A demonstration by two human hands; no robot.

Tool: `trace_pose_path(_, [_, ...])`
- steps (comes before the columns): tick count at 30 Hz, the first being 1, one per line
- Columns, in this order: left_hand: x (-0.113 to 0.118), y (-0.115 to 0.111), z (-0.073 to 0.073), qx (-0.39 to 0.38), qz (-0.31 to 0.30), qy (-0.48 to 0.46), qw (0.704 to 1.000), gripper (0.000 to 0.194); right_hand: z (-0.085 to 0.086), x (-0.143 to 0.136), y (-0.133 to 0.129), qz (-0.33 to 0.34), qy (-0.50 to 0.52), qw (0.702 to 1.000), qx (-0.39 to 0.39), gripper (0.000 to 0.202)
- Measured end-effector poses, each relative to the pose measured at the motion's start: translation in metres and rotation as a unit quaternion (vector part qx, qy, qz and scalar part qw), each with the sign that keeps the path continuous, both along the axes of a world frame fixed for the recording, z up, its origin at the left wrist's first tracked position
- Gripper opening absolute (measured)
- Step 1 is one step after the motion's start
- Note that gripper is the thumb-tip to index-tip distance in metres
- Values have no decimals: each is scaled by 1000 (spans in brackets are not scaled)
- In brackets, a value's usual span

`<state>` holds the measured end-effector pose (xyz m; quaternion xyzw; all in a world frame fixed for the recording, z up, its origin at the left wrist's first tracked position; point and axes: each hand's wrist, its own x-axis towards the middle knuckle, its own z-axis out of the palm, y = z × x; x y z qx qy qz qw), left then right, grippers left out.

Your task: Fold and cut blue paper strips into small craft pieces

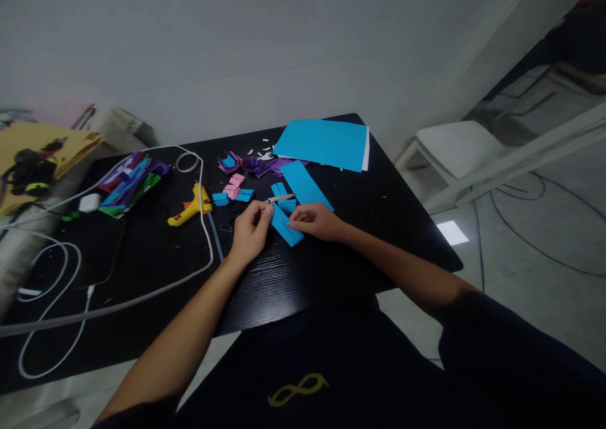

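A small blue paper strip [286, 229] lies slantwise between my two hands above the black table, with a crease or slit line along it. My left hand [250, 230] is closed, its thumb and forefinger pinching the strip's upper left end. On the strip's right edge, the curled fingers of my right hand [318, 221] grip the paper. Scissors [282, 198] point rightward just beyond my left fingertips; their handles are mostly hidden by that hand, and I cannot tell if it touches them. Small folded blue pieces [245, 195] and pink pieces [234, 186] sit close by.
A longer blue strip [305, 186] and blue sheets [324, 144] lie farther back on the table [379, 221]. Purple paper flowers [254, 164] and white scraps are near them. Leftward are a yellow glue gun [192, 207], coloured paper strips [130, 183] and a looping white cable [208, 246].
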<state>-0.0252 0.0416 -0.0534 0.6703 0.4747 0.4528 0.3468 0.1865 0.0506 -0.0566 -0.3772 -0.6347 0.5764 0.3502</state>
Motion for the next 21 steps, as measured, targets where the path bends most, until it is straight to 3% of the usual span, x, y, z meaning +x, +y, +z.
trace_pose_path(9, [0,2,0,-38,-29,-15,999,32,0,0,-1,-5,-14,1000,22,24])
trace_pose_path(17, [-1,5,4,-19,51,-92,994,35,-5,-1,2,-5,38,997,-65,30])
trace_pose_path(21, [-4,8,3,-9,68,-103,992,36,-6,-1,1,-12,50,997,-61,32])
